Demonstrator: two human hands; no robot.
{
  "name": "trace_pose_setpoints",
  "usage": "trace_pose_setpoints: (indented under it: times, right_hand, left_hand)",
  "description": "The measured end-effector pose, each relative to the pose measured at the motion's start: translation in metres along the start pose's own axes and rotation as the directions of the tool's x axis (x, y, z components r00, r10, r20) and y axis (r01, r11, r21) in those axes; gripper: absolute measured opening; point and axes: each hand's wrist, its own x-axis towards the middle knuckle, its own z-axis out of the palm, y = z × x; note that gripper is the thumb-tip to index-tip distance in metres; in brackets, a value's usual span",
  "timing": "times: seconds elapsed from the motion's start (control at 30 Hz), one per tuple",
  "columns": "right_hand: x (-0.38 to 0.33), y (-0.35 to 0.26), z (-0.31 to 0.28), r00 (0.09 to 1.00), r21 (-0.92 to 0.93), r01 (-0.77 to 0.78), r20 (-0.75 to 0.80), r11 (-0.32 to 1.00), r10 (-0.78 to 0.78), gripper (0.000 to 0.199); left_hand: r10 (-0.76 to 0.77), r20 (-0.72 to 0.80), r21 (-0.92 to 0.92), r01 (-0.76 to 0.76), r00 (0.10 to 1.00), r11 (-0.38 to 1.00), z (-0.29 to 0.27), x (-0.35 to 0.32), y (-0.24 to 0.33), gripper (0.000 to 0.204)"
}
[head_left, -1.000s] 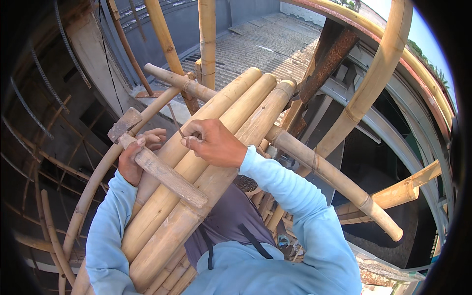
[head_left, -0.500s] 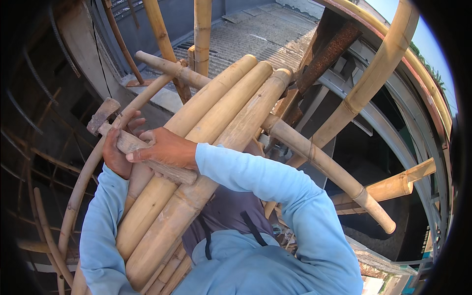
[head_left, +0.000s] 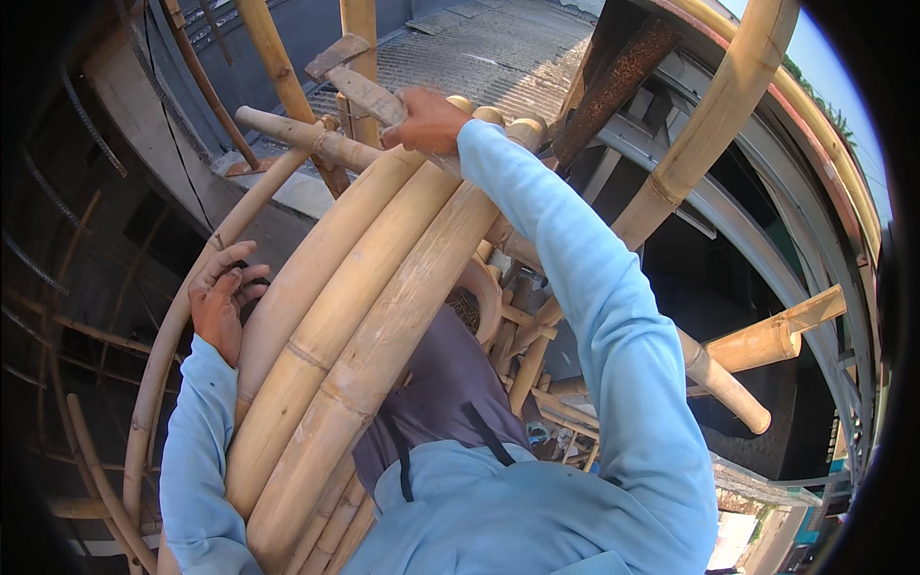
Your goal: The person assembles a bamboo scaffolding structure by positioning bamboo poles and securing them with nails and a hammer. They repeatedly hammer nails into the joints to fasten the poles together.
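Note:
My right hand (head_left: 426, 120) is shut on the handle of a wooden mallet (head_left: 356, 79), stretched out over the far ends of a bundle of three thick bamboo poles (head_left: 383, 316). The mallet's head points up and to the left, above a crosswise bamboo pole (head_left: 287, 132). My left hand (head_left: 222, 302) rests with its fingers apart against the leftmost thick pole and a thin curved bamboo pole (head_left: 168, 350). It holds nothing. Both arms wear light blue sleeves.
Upright bamboo poles (head_left: 273, 57) stand at the far end. A long bamboo pole (head_left: 714, 125) slants up on the right, with a cut pole (head_left: 776, 335) below it. A rusty beam (head_left: 623, 72) and a tiled roof (head_left: 489, 53) lie beyond. A dark drop opens underneath.
The mallet passed from my left hand to my right hand, which swung it up and away to the far end of the bundle. My left hand let go and stayed low on the left.

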Motion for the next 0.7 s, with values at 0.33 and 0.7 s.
trace_pose_setpoints:
  times: [0.33, 0.7]
  right_hand:
    - [0.030, 0.056, 0.040, 0.996, 0.092, -0.033, 0.086, 0.995, 0.025, 0.050]
    - [0.034, 0.070, 0.046, 0.987, 0.527, -0.110, -0.043, 0.843, 0.156, 0.045]
  left_hand:
    - [0.151, -0.183, 0.068, -0.141, 0.971, 0.988, 0.019, 0.000, 0.010, 0.049]
    - [0.159, -0.124, -0.132, -0.175, 0.980, 0.976, 0.155, 0.204, -0.010, 0.026]
